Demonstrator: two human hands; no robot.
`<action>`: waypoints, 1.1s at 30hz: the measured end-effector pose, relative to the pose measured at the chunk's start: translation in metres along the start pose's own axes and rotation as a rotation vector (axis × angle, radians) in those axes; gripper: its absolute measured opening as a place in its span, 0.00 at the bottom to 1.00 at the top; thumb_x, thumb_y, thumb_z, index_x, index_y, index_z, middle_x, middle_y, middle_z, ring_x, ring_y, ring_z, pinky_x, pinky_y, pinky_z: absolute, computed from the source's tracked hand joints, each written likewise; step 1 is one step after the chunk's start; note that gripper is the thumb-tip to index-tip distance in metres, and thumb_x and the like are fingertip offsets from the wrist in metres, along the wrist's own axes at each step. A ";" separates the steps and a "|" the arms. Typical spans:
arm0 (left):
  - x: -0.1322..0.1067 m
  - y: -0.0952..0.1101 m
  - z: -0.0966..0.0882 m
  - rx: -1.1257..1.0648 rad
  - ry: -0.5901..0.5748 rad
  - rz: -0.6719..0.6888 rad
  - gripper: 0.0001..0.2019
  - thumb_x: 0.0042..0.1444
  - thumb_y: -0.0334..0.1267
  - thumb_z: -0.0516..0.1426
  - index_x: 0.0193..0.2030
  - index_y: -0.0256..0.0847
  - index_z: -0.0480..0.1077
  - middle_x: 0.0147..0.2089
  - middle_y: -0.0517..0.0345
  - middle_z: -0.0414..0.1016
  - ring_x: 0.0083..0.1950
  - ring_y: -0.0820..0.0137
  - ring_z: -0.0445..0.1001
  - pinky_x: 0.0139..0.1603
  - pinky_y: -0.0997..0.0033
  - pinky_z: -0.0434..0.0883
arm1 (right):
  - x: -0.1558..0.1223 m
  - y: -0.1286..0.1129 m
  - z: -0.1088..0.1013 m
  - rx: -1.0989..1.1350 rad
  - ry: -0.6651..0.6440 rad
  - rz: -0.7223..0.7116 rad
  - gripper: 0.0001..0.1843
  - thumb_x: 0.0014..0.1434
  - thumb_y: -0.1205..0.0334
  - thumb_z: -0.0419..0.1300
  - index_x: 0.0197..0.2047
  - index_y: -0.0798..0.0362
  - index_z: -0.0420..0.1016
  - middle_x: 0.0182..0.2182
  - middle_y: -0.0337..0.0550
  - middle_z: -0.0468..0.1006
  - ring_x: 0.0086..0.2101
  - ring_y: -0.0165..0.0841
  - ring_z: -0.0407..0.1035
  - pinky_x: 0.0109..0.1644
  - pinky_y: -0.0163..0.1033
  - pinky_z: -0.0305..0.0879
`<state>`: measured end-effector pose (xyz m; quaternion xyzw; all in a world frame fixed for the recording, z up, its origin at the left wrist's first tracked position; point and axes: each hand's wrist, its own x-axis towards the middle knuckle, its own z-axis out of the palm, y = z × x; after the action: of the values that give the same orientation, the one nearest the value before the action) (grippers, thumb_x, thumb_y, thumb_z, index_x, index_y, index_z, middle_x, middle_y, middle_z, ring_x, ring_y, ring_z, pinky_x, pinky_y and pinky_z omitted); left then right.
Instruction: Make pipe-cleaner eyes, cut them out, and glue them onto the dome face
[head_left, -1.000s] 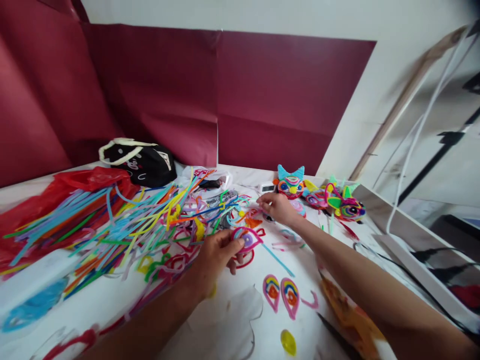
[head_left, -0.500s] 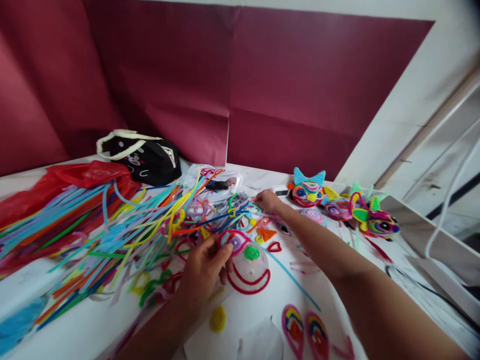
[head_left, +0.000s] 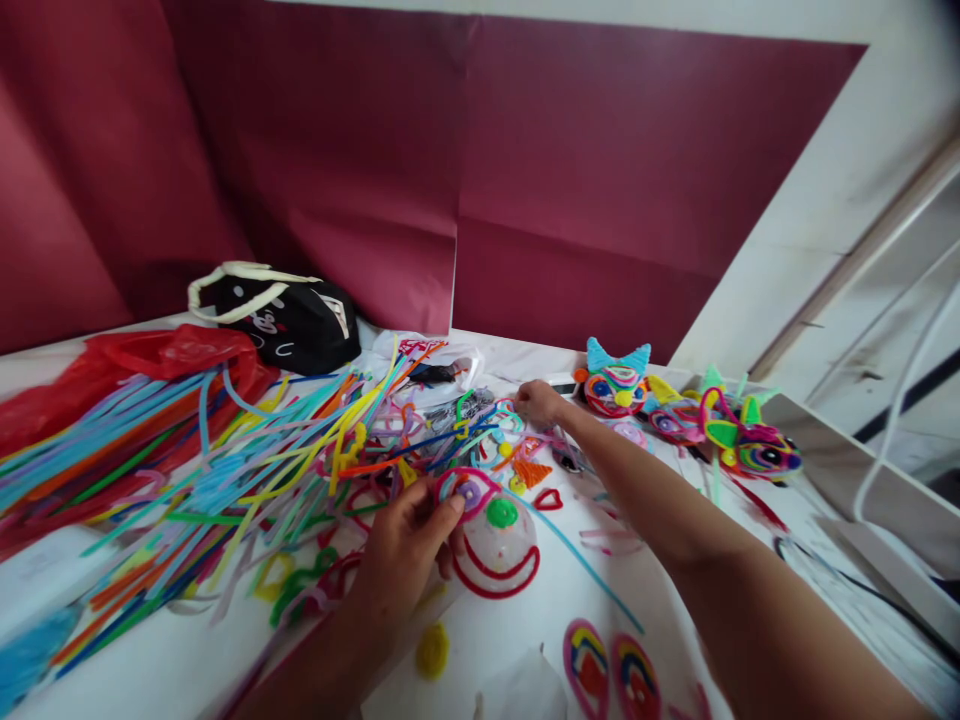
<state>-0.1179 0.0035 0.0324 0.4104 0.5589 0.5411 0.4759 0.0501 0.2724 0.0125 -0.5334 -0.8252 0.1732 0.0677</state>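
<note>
My left hand (head_left: 420, 525) pinches a pink-rimmed pipe cleaner eye (head_left: 469, 492) with a purple middle, at the upper left of a pale rounded face (head_left: 502, 550). That face bears a green nose (head_left: 502, 513) and a red smile outline (head_left: 499, 580). Farther back, my right hand (head_left: 536, 402) reaches into the pile of loose pipe cleaner pieces (head_left: 487, 425). Its fingers are bent together, and whatever they touch is hidden. A light blue pipe cleaner (head_left: 585, 560) runs from beside the face toward the front right.
Bundles of pipe cleaners (head_left: 225, 480) spread across the left, partly on a red plastic bag (head_left: 172, 345). A black bag (head_left: 300, 325) stands behind. Finished colourful masks (head_left: 616, 385) sit at the back right. Two rainbow ear shapes (head_left: 587, 665) and a yellow disc (head_left: 433, 650) lie in front.
Both hands stay nearly in place; the left still pinches the eye at the face. The view has shifted very slightly.
</note>
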 end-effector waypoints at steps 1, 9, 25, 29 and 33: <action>0.000 0.001 0.000 -0.012 -0.002 -0.003 0.12 0.48 0.46 0.60 0.31 0.39 0.68 0.19 0.65 0.67 0.19 0.76 0.64 0.18 0.78 0.61 | -0.001 0.001 -0.002 0.022 0.008 0.000 0.17 0.64 0.55 0.58 0.53 0.55 0.70 0.50 0.46 0.72 0.45 0.38 0.71 0.48 0.48 0.71; 0.000 0.004 0.000 -0.123 -0.019 -0.084 0.13 0.45 0.44 0.63 0.33 0.38 0.70 0.27 0.60 0.73 0.23 0.74 0.69 0.22 0.76 0.68 | -0.012 0.001 -0.021 0.095 0.106 -0.104 0.17 0.64 0.56 0.57 0.53 0.56 0.69 0.48 0.46 0.73 0.43 0.35 0.72 0.45 0.46 0.72; 0.000 0.007 0.000 -0.377 0.007 -0.121 0.20 0.43 0.34 0.62 0.45 0.39 0.67 0.34 0.60 0.76 0.30 0.67 0.78 0.23 0.74 0.75 | -0.095 -0.029 -0.044 -0.104 0.430 -0.374 0.07 0.64 0.65 0.52 0.39 0.55 0.71 0.42 0.51 0.72 0.36 0.34 0.69 0.42 0.38 0.62; -0.001 0.008 -0.001 -0.387 -0.001 -0.109 0.18 0.47 0.32 0.60 0.46 0.40 0.65 0.32 0.61 0.75 0.27 0.69 0.77 0.22 0.74 0.75 | -0.096 -0.018 -0.060 0.010 0.550 -0.293 0.05 0.60 0.66 0.53 0.36 0.55 0.69 0.40 0.51 0.73 0.37 0.36 0.69 0.44 0.40 0.62; -0.002 0.009 -0.002 -0.398 -0.015 -0.127 0.16 0.49 0.30 0.57 0.46 0.40 0.66 0.31 0.62 0.73 0.25 0.71 0.75 0.21 0.74 0.74 | -0.096 -0.010 -0.072 0.208 0.597 -0.206 0.05 0.59 0.64 0.52 0.33 0.55 0.67 0.31 0.48 0.75 0.30 0.34 0.71 0.36 0.39 0.66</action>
<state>-0.1202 0.0019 0.0419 0.2762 0.4619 0.6066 0.5851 0.1039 0.1973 0.0902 -0.4645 -0.7964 0.0850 0.3779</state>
